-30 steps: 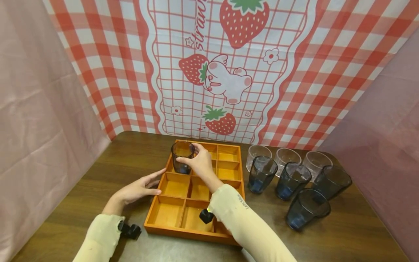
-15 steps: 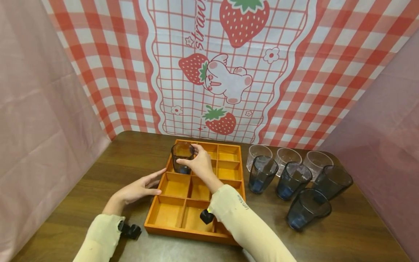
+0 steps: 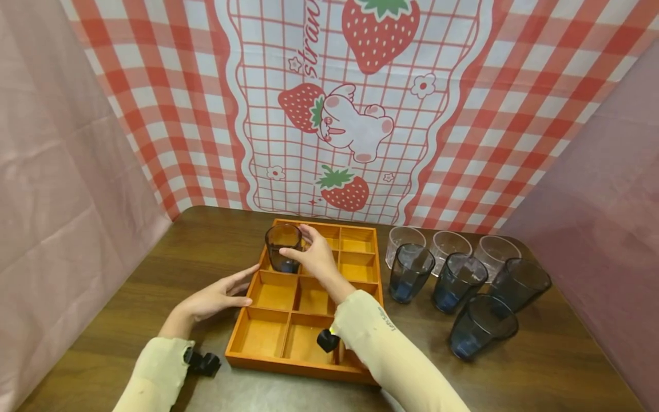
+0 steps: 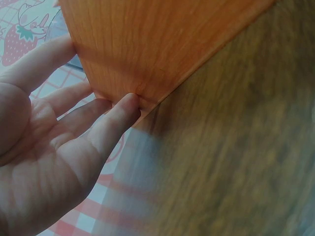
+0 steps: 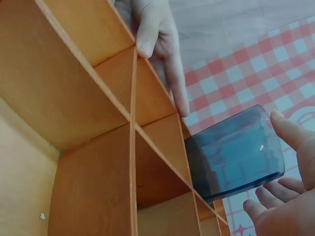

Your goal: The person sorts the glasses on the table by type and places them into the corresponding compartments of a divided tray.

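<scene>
A dark tinted glass point(image 3: 282, 260) stands upright at the far left of a wooden divided tray point(image 3: 304, 369); which compartment takes its base is partly hidden. My right hand point(image 3: 316, 254) holds it from the right, thumb on the near side. In the right wrist view, the thumb meets the rim of the glass point(image 5: 236, 152) and the other fingertips lie along its side. My left hand point(image 3: 213, 297) rests against the tray's left side with extended fingers. The left wrist view has these fingertips point(image 4: 129, 101) touching the tray's outer wall point(image 4: 142, 44).
Right of the tray stand several dark glasses, the nearest dark glass point(image 3: 483, 329) at the front. Behind them is a row of clear glasses, including a left clear glass point(image 3: 404, 237). A strawberry-print cloth point(image 3: 345, 114) hangs behind the table point(image 3: 206, 246).
The head view has shifted slightly. My right thumb has slid a little to the right across the glass, while the glass and tray stay in place. My left hand stays against the tray.
</scene>
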A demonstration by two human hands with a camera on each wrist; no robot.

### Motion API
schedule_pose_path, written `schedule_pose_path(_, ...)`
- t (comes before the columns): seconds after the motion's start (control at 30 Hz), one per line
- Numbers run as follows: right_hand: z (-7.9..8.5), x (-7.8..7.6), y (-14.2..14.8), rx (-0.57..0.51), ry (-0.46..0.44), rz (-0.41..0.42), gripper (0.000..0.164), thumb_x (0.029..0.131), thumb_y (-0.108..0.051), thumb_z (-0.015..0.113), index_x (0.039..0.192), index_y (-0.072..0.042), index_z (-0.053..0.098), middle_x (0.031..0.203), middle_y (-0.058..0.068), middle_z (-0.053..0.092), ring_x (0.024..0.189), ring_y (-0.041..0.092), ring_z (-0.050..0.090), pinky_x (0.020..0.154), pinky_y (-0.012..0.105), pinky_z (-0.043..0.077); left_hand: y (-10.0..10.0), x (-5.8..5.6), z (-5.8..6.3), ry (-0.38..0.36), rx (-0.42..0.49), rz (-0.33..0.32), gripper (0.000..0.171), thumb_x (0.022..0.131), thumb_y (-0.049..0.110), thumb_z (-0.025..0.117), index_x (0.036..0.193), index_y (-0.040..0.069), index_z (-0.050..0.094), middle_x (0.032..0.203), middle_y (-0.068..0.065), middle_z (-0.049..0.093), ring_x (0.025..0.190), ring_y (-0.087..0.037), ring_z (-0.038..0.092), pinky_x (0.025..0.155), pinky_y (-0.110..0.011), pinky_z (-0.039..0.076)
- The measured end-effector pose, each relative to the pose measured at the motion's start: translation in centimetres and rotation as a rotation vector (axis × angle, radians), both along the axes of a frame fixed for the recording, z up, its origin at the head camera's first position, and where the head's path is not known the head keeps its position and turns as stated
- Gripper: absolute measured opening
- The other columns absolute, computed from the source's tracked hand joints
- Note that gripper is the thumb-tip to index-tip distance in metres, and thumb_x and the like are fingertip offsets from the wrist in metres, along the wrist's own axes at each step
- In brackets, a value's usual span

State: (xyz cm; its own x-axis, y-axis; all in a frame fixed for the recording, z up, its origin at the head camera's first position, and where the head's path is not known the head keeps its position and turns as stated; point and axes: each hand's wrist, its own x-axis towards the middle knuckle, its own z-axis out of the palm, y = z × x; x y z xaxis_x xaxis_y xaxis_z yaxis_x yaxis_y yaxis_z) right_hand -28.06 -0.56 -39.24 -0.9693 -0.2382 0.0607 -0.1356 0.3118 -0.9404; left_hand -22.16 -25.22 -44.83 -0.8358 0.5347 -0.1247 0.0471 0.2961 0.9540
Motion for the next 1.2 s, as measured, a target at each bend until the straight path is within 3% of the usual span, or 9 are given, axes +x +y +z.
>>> schedule_pose_path(0.57,1.5,2.3,3.3,-0.212,-0.064,0.127,0.072,0.088,-0.014,0.072,0.150,-0.012,0.036,0.154,0.005,0.039,0.144,0.023,0.035,0.118,0.042,0.030,-0.1,0.0,-0.1,-0.015,0.009,0.000,0.080,0.097,0.014,0.058,0.157,0.009,0.006,0.162,-0.024,0.002,0.145,-0.049,0.013,0.110,-0.058,0.034)
schedule_pose_path(0.83,1.9,4.1,6.3,-0.202,-0.045,0.219,0.073,0.087,-0.012,0.073,0.150,-0.014,0.035,0.155,0.005,0.038,0.146,0.022,0.032,0.119,0.040,0.026,-0.2,0.1,0.0,-0.005,0.006,0.004,0.080,0.097,0.016,0.059,0.157,0.009,0.008,0.162,-0.024,-0.001,0.145,-0.051,0.010,0.111,-0.060,0.031)
schedule_pose_path(1.0,2.3,5.4,8.6,-0.170,-0.024,0.223,0.073,0.085,-0.018,0.075,0.148,-0.013,0.038,0.153,0.007,0.041,0.145,0.023,0.034,0.119,0.039,0.027,-0.1,0.1,0.0,-0.009,-0.007,0.004,0.080,0.097,0.016,0.059,0.157,0.009,0.007,0.162,-0.024,0.000,0.145,-0.051,0.011,0.111,-0.060,0.030)
schedule_pose_path(1.2,2.8,7.2,11.8,-0.120,0.047,0.221,0.071,0.085,-0.011,0.073,0.148,-0.009,0.039,0.152,0.011,0.043,0.143,0.024,0.037,0.116,0.037,0.030,0.0,0.0,0.1,-0.019,-0.014,0.006,0.080,0.097,0.017,0.059,0.157,0.010,0.007,0.162,-0.023,0.001,0.146,-0.049,0.012,0.112,-0.060,0.029)
